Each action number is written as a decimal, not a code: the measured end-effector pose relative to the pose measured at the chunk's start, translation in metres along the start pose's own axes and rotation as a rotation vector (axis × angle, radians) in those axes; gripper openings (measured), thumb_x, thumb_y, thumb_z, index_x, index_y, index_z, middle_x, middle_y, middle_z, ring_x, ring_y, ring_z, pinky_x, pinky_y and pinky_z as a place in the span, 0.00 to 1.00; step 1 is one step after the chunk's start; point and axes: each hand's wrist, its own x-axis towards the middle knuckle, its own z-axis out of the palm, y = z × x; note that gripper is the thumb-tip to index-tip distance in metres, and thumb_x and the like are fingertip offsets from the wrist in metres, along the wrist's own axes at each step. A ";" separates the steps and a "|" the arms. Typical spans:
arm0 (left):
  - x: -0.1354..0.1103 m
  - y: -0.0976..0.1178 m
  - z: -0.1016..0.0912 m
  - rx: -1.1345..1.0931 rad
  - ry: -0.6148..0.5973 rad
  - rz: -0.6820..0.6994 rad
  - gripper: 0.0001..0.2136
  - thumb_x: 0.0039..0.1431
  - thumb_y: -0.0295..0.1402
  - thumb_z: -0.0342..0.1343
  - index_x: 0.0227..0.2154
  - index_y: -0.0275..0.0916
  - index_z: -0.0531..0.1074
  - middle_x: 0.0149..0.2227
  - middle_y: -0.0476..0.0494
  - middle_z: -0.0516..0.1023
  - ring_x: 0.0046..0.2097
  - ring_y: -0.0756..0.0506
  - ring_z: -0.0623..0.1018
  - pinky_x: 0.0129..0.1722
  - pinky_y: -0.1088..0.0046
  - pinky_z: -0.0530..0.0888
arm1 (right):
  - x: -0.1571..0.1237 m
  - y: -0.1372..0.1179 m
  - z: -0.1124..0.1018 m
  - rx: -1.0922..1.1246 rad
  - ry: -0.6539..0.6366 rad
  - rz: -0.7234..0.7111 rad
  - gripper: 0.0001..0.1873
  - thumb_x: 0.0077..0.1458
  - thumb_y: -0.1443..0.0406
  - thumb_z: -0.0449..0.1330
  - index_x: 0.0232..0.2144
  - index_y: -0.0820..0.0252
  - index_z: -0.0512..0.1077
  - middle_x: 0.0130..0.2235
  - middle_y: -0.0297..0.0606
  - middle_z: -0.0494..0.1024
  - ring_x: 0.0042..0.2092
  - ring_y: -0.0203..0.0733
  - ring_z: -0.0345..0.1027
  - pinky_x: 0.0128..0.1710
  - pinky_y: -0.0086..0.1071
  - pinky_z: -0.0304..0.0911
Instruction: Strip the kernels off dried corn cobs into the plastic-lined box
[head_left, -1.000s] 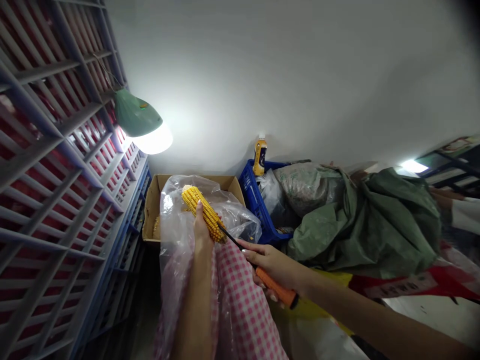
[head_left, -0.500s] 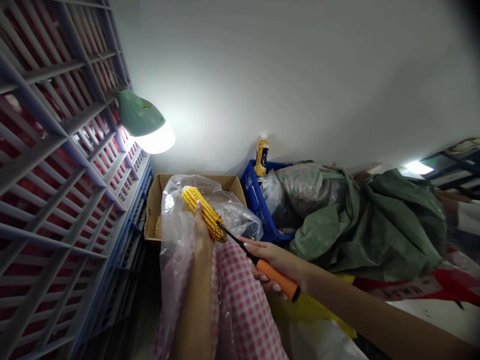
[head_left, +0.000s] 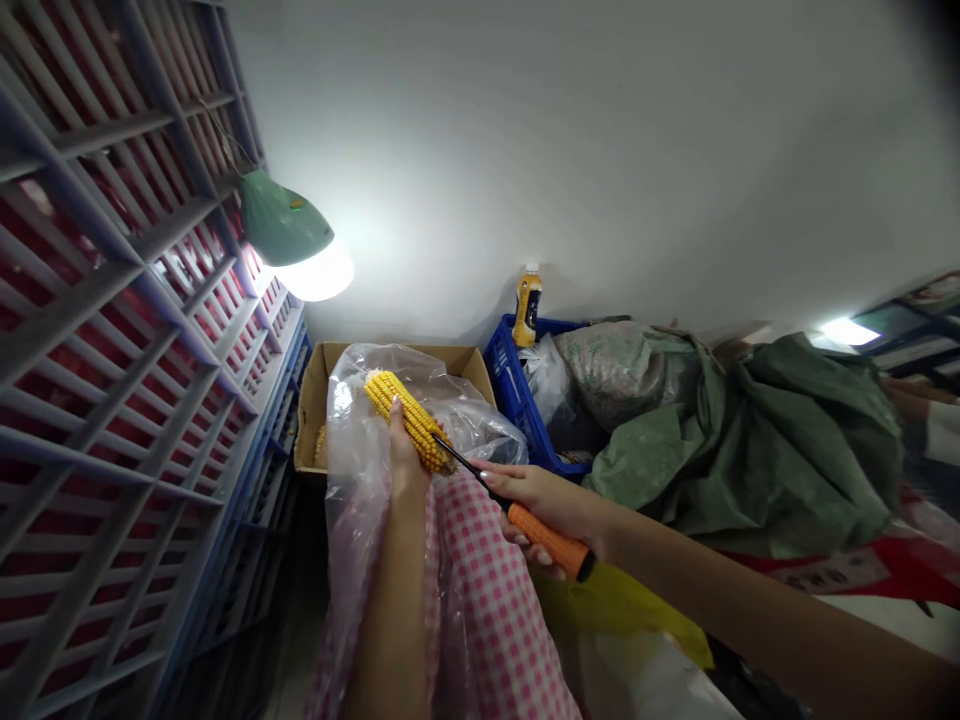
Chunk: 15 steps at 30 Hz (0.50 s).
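An ear of yellow corn (head_left: 409, 420) lies tilted in my left hand (head_left: 406, 450), the thumb along its side and the fingers hidden beneath it. My right hand (head_left: 536, 510) is closed around a screwdriver (head_left: 551, 540) with an orange handle and a thin dark shaft. The shaft's tip meets the kernels near the lower right end of the ear. Below the corn spreads a clear plastic bag (head_left: 352, 400), draped from a cardboard box (head_left: 311, 410) over my lap, where pink checked cloth (head_left: 491, 590) shows.
Stacked plastic crates (head_left: 142, 330) rise at the left, with a lit green lamp (head_left: 289, 235) hanging from them. A blue crate (head_left: 517, 385) holds bags and a yellow bottle (head_left: 528, 305). Green sheeting (head_left: 787, 450) lies at the right, where part of another person's sleeve (head_left: 943, 432) shows.
The view has shifted slightly. My right hand and the screwdriver have moved a little up and left, the tip still at the ear. The left hand keeps its hold on the corn.
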 end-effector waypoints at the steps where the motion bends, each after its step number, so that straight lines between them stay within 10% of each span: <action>1: 0.000 0.000 0.000 0.014 -0.009 0.010 0.20 0.55 0.50 0.47 0.25 0.35 0.67 0.18 0.48 0.68 0.22 0.48 0.74 0.22 0.74 0.71 | 0.001 0.001 0.002 -0.131 0.069 -0.013 0.28 0.61 0.57 0.41 0.62 0.45 0.44 0.16 0.25 0.60 0.13 0.33 0.55 0.17 0.28 0.60; 6: 0.000 0.000 -0.002 0.010 -0.030 -0.019 0.21 0.57 0.49 0.44 0.27 0.35 0.67 0.18 0.46 0.70 0.20 0.49 0.70 0.20 0.74 0.69 | 0.007 0.002 0.017 -0.791 0.408 -0.235 0.26 0.58 0.61 0.47 0.59 0.53 0.59 0.26 0.41 0.71 0.23 0.41 0.66 0.27 0.39 0.64; 13: 0.002 0.001 -0.002 -0.010 0.006 -0.006 0.21 0.55 0.51 0.46 0.28 0.35 0.67 0.20 0.46 0.69 0.23 0.48 0.73 0.23 0.74 0.71 | 0.002 -0.013 0.003 0.064 -0.052 0.055 0.28 0.61 0.54 0.38 0.62 0.45 0.40 0.16 0.24 0.57 0.14 0.32 0.51 0.14 0.22 0.52; 15: 0.002 0.000 -0.001 -0.002 0.016 -0.005 0.20 0.55 0.50 0.46 0.28 0.35 0.67 0.20 0.47 0.69 0.23 0.48 0.74 0.23 0.74 0.72 | 0.004 -0.006 0.003 0.012 0.010 0.027 0.28 0.60 0.54 0.39 0.62 0.45 0.43 0.16 0.25 0.59 0.14 0.32 0.53 0.16 0.24 0.54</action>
